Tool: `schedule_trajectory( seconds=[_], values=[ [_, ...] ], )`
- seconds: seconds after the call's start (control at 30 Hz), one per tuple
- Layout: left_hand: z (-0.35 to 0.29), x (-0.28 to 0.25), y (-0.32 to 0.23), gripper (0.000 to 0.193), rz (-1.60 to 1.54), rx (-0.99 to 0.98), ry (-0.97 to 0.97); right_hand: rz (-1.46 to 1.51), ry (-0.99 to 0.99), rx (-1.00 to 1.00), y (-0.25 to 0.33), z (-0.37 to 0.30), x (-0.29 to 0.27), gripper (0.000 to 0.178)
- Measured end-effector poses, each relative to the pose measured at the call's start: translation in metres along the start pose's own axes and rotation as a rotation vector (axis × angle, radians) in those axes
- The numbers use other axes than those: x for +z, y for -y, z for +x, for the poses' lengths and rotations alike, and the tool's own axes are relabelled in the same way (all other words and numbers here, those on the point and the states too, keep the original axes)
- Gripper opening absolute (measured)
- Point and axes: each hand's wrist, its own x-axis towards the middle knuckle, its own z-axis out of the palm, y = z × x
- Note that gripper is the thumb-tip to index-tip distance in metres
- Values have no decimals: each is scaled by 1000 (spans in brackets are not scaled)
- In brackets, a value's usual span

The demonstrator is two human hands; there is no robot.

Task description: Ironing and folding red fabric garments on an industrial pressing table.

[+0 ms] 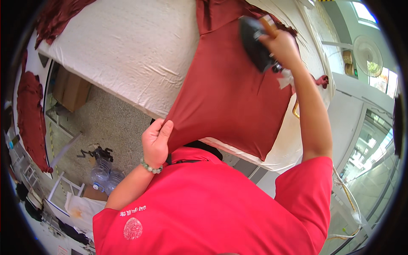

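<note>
A dark red garment [229, 93] lies spread on a white padded ironing table [127, 46]. My left hand [156, 142] pinches the garment's near corner at the table's front edge and pulls it taut; a green bead bracelet sits on that wrist. My right hand [284, 47] grips the wooden handle of a black iron [255, 40], which rests on the upper right part of the garment. I wear a red shirt.
More dark red cloth lies at the table's far left corner [59, 17] and on a side surface at the left [32, 119]. Plastic water bottles [106, 176] stand on the floor below. A cardboard box [72, 91] sits under the table. A fan [367, 55] stands at right.
</note>
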Motion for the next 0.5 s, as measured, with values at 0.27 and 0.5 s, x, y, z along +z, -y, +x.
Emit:
schedule_trajectory(
  seconds=[0.27, 0.5],
  values=[
    [-6, -45, 48, 22, 210, 7, -51, 149, 348, 23, -24, -141, 12, 37],
    [-3, -48, 55, 26, 401, 64, -151, 379, -173, 156, -104, -174, 20, 35]
  ],
)
